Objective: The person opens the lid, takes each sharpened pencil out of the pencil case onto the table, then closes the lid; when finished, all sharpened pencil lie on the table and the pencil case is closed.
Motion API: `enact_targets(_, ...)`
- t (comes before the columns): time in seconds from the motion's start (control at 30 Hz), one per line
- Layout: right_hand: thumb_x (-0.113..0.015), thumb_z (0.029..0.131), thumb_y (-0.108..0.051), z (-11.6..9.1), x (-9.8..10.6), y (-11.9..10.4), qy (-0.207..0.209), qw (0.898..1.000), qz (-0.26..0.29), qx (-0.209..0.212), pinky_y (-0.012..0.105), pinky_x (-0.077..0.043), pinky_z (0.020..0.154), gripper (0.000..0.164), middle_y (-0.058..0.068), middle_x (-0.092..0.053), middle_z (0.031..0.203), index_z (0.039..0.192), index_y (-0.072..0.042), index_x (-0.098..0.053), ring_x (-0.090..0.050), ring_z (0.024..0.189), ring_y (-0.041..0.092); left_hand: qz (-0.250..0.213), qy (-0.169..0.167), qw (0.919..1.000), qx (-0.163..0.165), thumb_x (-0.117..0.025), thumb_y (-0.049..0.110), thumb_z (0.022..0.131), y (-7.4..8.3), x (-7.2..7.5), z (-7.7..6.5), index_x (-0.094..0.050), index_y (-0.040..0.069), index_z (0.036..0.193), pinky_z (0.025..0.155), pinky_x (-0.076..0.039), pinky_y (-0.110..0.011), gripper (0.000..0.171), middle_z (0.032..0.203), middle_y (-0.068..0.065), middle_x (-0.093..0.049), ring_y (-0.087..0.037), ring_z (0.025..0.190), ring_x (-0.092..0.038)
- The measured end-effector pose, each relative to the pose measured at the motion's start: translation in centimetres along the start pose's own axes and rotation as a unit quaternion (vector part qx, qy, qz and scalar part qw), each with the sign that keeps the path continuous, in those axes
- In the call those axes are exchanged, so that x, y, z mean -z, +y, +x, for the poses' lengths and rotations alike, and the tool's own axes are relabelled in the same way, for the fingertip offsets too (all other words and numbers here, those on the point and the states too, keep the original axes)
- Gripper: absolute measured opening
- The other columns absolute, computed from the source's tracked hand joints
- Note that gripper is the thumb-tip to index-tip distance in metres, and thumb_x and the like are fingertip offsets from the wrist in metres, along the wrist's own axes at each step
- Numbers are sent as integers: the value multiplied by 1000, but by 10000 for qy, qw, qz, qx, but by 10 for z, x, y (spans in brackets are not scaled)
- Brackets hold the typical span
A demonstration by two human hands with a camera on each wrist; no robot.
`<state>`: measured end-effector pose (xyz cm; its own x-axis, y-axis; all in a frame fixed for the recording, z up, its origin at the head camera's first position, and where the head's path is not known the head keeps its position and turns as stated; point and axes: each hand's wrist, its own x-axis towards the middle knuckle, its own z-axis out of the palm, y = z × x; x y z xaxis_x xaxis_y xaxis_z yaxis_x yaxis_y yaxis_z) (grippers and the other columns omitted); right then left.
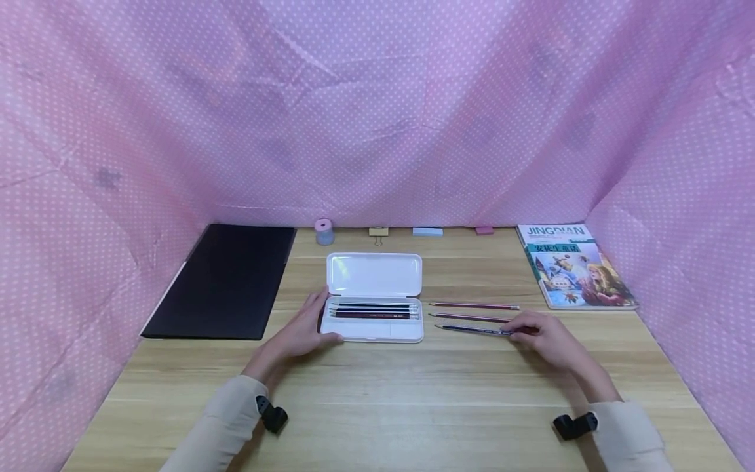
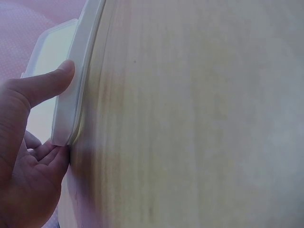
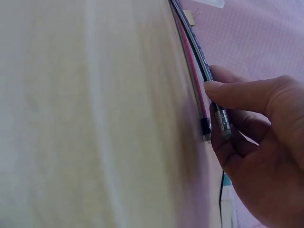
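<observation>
A white pencil case [image 1: 371,335] lies with its lid [image 1: 374,275] raised on the table, and several pencils [image 1: 374,311] rest in its tray. My left hand [image 1: 301,331] grips the case's left end, thumb on the front edge and fingers round the corner. In my right hand [image 1: 542,334] a dark blue pencil [image 1: 472,329] is pinched near its eraser end, its tip pointing left toward the case. Behind it lie two red-striped pencils, the far pencil [image 1: 474,305] and the middle pencil [image 1: 468,318], roughly parallel. The right wrist view shows the held pencil [image 3: 202,59] between thumb and fingers.
At the left lies a black folder [image 1: 227,282]. Along the back stand a pink-topped small cylinder [image 1: 324,232], a yellowish binder clip [image 1: 379,232], a light blue block [image 1: 427,232] and a pink block [image 1: 484,231]. A picture book [image 1: 575,269] lies at the right.
</observation>
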<state>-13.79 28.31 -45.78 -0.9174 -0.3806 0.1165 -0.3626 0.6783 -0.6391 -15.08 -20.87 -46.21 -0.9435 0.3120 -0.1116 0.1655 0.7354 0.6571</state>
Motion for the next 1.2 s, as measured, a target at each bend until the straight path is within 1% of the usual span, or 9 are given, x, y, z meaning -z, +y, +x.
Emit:
enact_targets(0.13,-68,81,-6,-1,-2,3,2,10000,-46,33,24,-47,76,22,-10,-65,94,95,-23,-71,-57,89,6,-2,-4,10000,-11,-75,45,71,0,0,0,-3,17,149,107,-21,-47,110,146,-6,-22,-23,132,-25)
enact_targets(0.4,-65,85,-9,-2,-5,5,-121,9996,-28,-258,27,-46,79,23,-9,-64,98,99,-26,-70,-57,93,10,20,5,10000,50,-75,46,71,0,0,0,-4,19,149,108,-22,-47,109,147,-5,-21,-23,132,-25)
enact_targets(0.57,-64,86,-10,-3,-8,4,-60,9994,-90,-331,29,-47,81,22,-8,-64,101,101,-26,-70,-57,96,14,65,27,10000,20,-75,46,72,1,0,0,-4,18,149,107,-22,-47,109,147,-5,-20,-23,132,-25)
enact_targets(0.8,-63,86,-9,-4,-8,2,4,9989,-151,-439,42,-45,85,23,-3,-63,106,104,-23,-69,-56,102,21,37,47,10000,3,-75,45,72,2,-1,-1,-5,19,149,107,-22,-47,108,146,-6,-21,-23,132,-26)
enact_targets(0.9,-64,85,-8,-4,-7,1,56,9988,-195,-452,38,-46,83,24,-4,-62,105,103,-24,-69,-56,99,19,42,38,10000,29,-75,46,72,2,-1,-1,-4,19,149,107,-22,-47,109,147,-5,-21,-23,131,-26)
enact_targets(1.0,-67,83,-9,-2,-7,-2,225,9989,-251,-311,29,-47,75,22,-7,-62,97,99,-24,-69,-56,89,14,27,27,10000,47,-75,46,72,2,-1,-1,-4,18,149,107,-21,-48,109,147,-5,-21,-23,132,-25)
enact_targets(1.07,-68,82,-12,2,-5,-7,361,9988,-282,-182,25,-47,69,19,-7,-62,94,98,-23,-69,-56,83,12,22,25,10000,59,-75,46,72,2,-1,-1,-4,19,149,107,-21,-48,109,147,-5,-20,-23,132,-24)
enact_targets(1.13,-67,84,-16,9,-4,-14,412,9987,-265,-112,25,-47,65,17,-6,-62,93,99,-22,-69,-55,79,12,17,27,10000,55,-75,46,72,2,-1,-1,-4,19,149,107,-21,-48,109,147,-5,-20,-24,133,-24)
enact_targets(1.2,-66,86,-20,18,-3,-25,386,9989,-236,-94,27,-47,67,17,-5,-63,96,103,-22,-68,-56,81,12,31,37,10000,59,-75,46,71,1,-1,-1,-4,20,149,107,-21,-48,109,147,-4,-20,-23,132,-24)
